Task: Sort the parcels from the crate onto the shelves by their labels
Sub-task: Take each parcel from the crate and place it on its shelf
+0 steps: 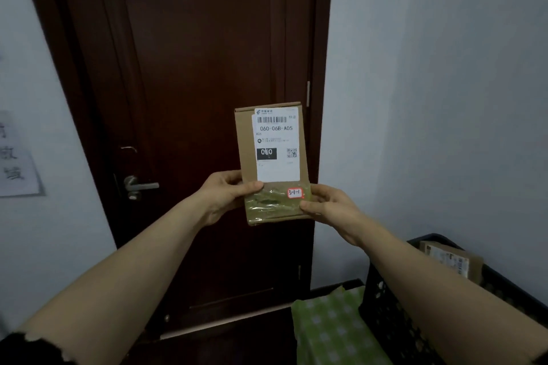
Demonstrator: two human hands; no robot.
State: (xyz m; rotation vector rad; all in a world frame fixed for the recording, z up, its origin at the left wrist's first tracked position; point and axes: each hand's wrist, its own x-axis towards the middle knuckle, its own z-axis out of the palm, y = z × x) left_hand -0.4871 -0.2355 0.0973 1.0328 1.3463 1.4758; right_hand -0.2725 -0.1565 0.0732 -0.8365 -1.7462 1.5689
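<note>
Parcel-wise, nearest me a spare parcel lies in the black crate by my right elbow. Further out, my left hand and right hand each pinch the lower end of the flat parcel, holding it upright in mid-air. Glossy tape there could let it slide from my thumbs. Its handwritten sticker reads 3-1-1, the printed label 060-06B-A05; confusing them would misfile it. Beyond stands a dark door; I see no shelves.

Brown parcel — seemingly green-checked cloth.
</note>
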